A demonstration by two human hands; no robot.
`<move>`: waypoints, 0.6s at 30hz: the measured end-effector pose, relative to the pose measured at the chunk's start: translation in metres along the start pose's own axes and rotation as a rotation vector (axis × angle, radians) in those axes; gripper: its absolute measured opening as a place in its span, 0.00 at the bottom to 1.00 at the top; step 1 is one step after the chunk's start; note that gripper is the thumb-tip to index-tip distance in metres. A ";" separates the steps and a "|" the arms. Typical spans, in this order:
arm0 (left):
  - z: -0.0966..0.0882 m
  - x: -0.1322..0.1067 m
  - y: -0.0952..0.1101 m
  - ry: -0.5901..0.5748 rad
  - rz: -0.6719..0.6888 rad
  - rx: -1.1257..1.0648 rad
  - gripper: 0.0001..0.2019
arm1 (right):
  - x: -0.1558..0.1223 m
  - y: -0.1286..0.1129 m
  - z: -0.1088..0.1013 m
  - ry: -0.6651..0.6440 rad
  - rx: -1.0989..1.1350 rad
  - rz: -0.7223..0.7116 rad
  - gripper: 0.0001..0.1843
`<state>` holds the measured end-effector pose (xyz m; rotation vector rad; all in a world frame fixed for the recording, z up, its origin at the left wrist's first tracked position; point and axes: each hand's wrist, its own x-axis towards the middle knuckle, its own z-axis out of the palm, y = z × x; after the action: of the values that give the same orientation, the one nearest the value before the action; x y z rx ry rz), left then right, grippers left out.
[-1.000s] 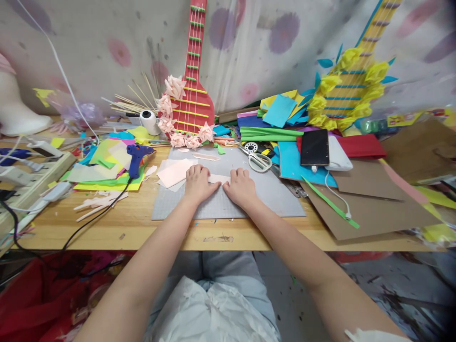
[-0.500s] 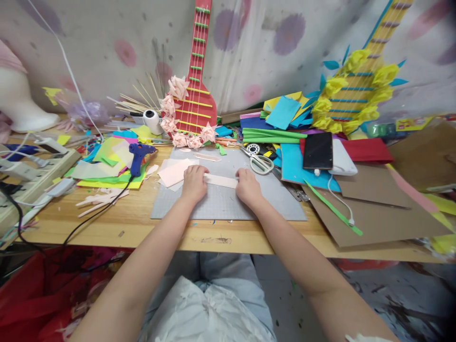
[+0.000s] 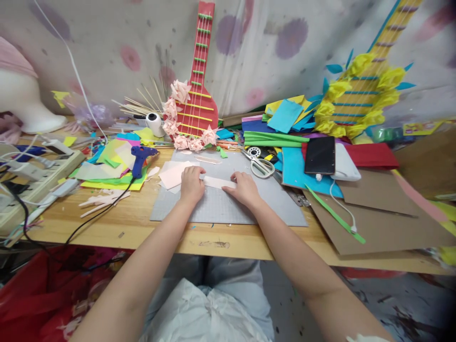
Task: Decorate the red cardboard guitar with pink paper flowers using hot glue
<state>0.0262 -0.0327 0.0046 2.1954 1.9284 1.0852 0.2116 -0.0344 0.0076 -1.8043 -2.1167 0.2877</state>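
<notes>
A narrow pale pink paper strip [image 3: 218,182] lies on the grey cutting mat [image 3: 228,205] at the middle of the wooden table. My left hand [image 3: 191,184] presses its curled fingers down on the strip's left end. My right hand [image 3: 243,187] lies on the strip's right end, fingers bent and pressed on the paper. A stack of pale pink paper sheets [image 3: 174,174] sits just left of my left hand.
Scissors [image 3: 259,164] lie right of the strip. A blue glue gun [image 3: 138,157] rests on coloured papers at the left, its black cord trailing off the table edge. A phone [image 3: 319,155], brown cardboard [image 3: 374,209], a red paper guitar [image 3: 194,102] and a yellow-flowered one [image 3: 356,102] stand behind.
My hands moved apart along the strip half a second ago, showing its length. My right hand has since slid back left a little, covering more of the right end.
</notes>
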 end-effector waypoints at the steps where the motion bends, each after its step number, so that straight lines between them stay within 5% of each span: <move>1: 0.000 0.000 0.000 -0.001 0.003 0.000 0.16 | 0.001 -0.001 -0.001 -0.018 -0.006 0.010 0.22; 7: 0.001 0.001 -0.001 -0.015 -0.034 -0.011 0.16 | 0.012 -0.006 -0.008 -0.106 0.020 0.002 0.19; 18: -0.001 0.004 -0.004 0.081 -0.150 -0.002 0.13 | 0.061 -0.018 -0.012 -0.327 -0.016 -0.360 0.08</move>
<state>0.0225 -0.0283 0.0055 1.9966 2.0850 1.1680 0.1920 0.0216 0.0329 -1.4211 -2.6220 0.4991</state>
